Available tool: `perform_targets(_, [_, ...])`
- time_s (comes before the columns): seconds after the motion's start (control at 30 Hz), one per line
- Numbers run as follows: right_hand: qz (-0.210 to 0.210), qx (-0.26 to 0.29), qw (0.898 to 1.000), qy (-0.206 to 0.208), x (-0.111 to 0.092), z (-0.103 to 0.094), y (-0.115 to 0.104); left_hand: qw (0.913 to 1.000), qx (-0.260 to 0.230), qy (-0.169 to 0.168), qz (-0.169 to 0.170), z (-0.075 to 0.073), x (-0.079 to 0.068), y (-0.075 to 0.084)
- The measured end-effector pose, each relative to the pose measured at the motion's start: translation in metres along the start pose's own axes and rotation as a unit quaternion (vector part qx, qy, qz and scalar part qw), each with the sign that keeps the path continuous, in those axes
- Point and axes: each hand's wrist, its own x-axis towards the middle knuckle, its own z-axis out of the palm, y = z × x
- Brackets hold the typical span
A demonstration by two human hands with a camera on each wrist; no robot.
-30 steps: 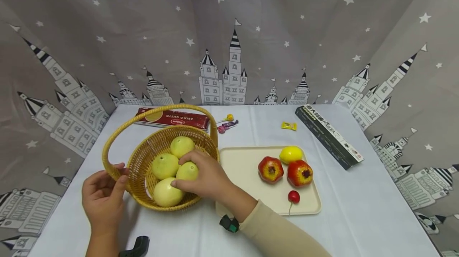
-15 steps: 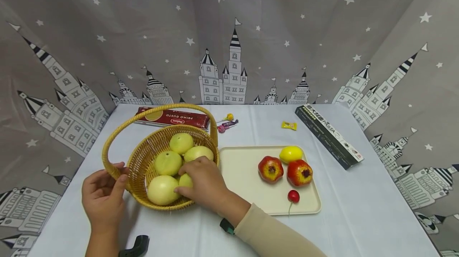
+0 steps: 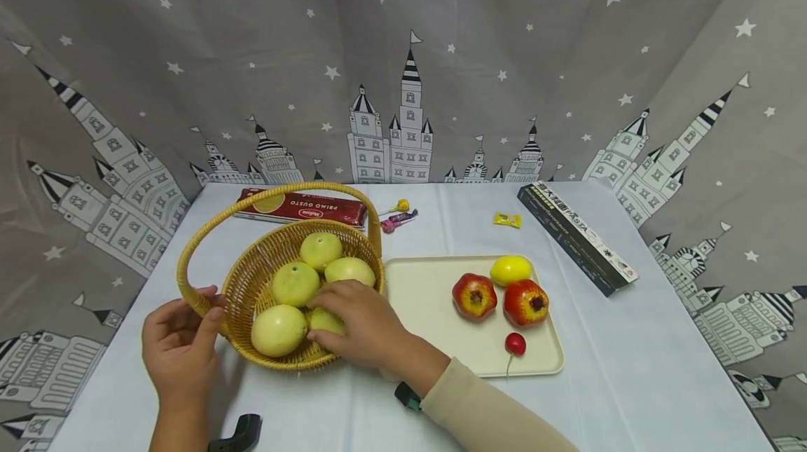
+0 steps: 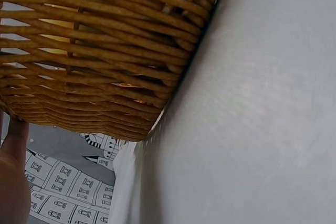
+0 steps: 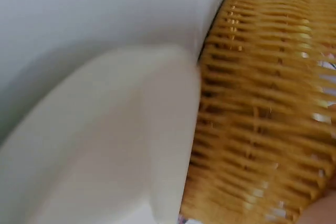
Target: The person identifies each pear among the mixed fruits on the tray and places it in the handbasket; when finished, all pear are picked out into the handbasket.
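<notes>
Several round, pale yellow-green fruits lie in a wicker basket (image 3: 242, 291) with a tall arched handle, in the head view. My left hand (image 3: 183, 343) pinches the foot of the handle at the basket's left rim, between thumb and fingers. Reaching in over the right front rim, my right hand (image 3: 362, 322) has thumb and fingers round a yellow-green fruit (image 3: 326, 322), which it partly hides. Left of that lies another fruit (image 3: 279, 331); three more sit behind. The left wrist view shows the basket's woven side (image 4: 105, 56) close up, and the right wrist view its other side (image 5: 262, 98).
Right of the basket, a cream tray (image 3: 422, 284) bears two pomegranates (image 3: 475, 296), a lemon (image 3: 511, 270) and a cherry (image 3: 515, 344). Behind are a red PRIMO GUSTO pack (image 3: 302, 207), lollipops (image 3: 398, 220), a yellow wrapped candy (image 3: 507, 220) and a dark pasta box (image 3: 576, 238).
My right hand has moved slightly right and down inside the basket, uncovering a fruit at the right. The front-left fruit has shifted left. My left hand keeps its place on the handle.
</notes>
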Motion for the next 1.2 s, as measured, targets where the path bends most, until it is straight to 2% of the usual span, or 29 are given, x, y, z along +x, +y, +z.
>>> perform_targets(0.07, [-0.009, 0.068, 0.998, 0.017, -0.005, -0.007, 0.003, 0.9999, 0.014, 0.000, 0.000, -0.001, 0.000, 0.001])
perform_targets(0.13, [-0.013, 0.131, 0.990, 0.045, -0.011, -0.015, 0.006, 0.9998, 0.019, 0.001, 0.000, -0.001, 0.000, 0.003])
perform_targets(0.23, [-0.011, 0.188, 0.978, 0.092, -0.021, -0.030, 0.009, 0.9996, 0.025, 0.006, -0.004, -0.001, 0.000, 0.005])
perform_targets(0.33, [-0.011, 0.207, 0.970, 0.127, -0.031, -0.043, 0.013, 0.9993, 0.034, 0.012, -0.007, -0.001, 0.001, 0.007])
perform_targets(0.47, [0.002, 0.232, 0.960, 0.159, -0.046, -0.065, 0.013, 0.9999, 0.012, 0.009, -0.003, 0.000, 0.002, 0.006])
perform_targets(0.57, [0.034, 0.250, 0.953, 0.170, -0.060, -0.087, 0.008, 1.0000, -0.007, 0.004, 0.000, 0.000, 0.003, 0.004])
perform_targets(0.67, [0.068, 0.267, 0.946, 0.172, -0.076, -0.103, 0.007, 1.0000, -0.004, 0.003, 0.002, 0.000, 0.003, 0.002])
perform_targets(0.83, [0.109, 0.288, 0.932, 0.190, -0.103, -0.101, 0.029, 1.0000, -0.003, 0.006, -0.002, -0.003, 0.004, 0.003])
perform_targets(1.0, [0.136, 0.311, 0.919, 0.200, -0.119, -0.096, 0.050, 0.9996, 0.010, 0.021, -0.018, -0.007, 0.004, 0.009])
perform_targets(1.1, [0.143, 0.309, 0.918, 0.204, -0.121, -0.101, 0.054, 0.9981, 0.043, 0.037, -0.024, -0.006, 0.003, 0.014])
perform_targets(1.2, [0.153, 0.280, 0.924, 0.210, -0.121, -0.107, 0.055, 0.9890, 0.135, 0.059, -0.001, 0.003, 0.004, 0.026])
